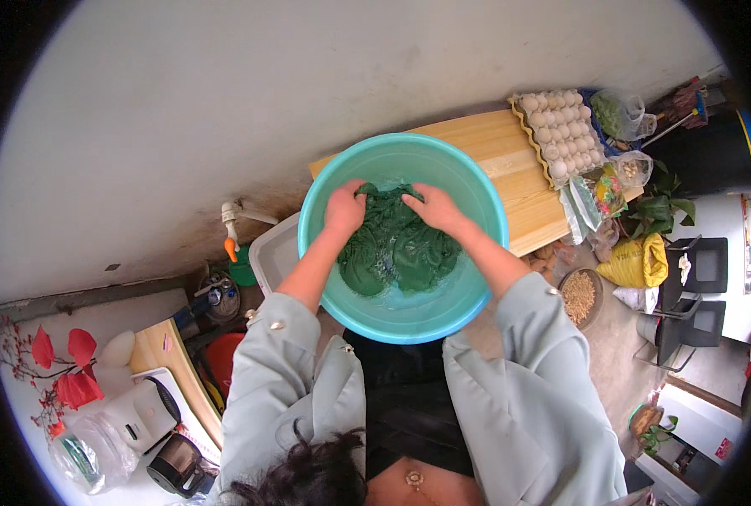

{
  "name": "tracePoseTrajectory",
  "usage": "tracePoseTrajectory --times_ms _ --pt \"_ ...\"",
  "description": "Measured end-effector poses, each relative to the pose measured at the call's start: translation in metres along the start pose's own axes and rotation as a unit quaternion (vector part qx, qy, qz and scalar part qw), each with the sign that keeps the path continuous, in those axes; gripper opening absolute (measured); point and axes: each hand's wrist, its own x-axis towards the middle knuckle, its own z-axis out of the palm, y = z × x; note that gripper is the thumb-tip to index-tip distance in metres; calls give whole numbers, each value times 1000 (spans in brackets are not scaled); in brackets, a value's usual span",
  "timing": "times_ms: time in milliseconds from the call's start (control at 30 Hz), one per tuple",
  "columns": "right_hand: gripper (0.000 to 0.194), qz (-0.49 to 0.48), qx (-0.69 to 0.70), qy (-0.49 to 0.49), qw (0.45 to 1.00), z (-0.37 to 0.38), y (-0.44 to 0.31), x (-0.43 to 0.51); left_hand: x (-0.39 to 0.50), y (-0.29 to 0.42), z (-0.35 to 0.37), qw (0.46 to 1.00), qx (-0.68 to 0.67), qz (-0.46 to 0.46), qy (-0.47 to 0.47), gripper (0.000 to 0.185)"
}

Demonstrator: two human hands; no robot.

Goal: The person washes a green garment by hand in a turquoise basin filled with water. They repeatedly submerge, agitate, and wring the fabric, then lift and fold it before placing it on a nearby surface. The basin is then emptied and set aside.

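A round turquoise plastic basin [407, 332] stands before me, partly over a wooden board, with water in it. Dark green cloth [407, 246] lies soaked and bunched in the water. At the cloth's upper left edge, my left hand [347, 209] grips a fold between thumb and fingers. My right hand [434, 205] pinches the upper right edge in the same way. The lower part of the cloth spreads under the water, and some fingertips are hidden behind the fabric.
The wooden board [508, 158] bears a tray of eggs [559, 133] and plastic bags at its right. Left of the basin are a grey tub [274, 250] and a wall tap with an orange handle [230, 246]. A bowl of peanut-like pieces [579, 297] sits on the floor at right.
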Motion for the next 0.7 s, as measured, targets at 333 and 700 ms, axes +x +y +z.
tracePoseTrajectory --times_ms 333,700 --pt "59 -135 149 110 973 -169 -168 -87 -60 180 -167 893 -438 51 -92 35" --pt "36 -300 298 62 904 -235 -231 -114 -58 222 -231 848 -459 249 -89 32"
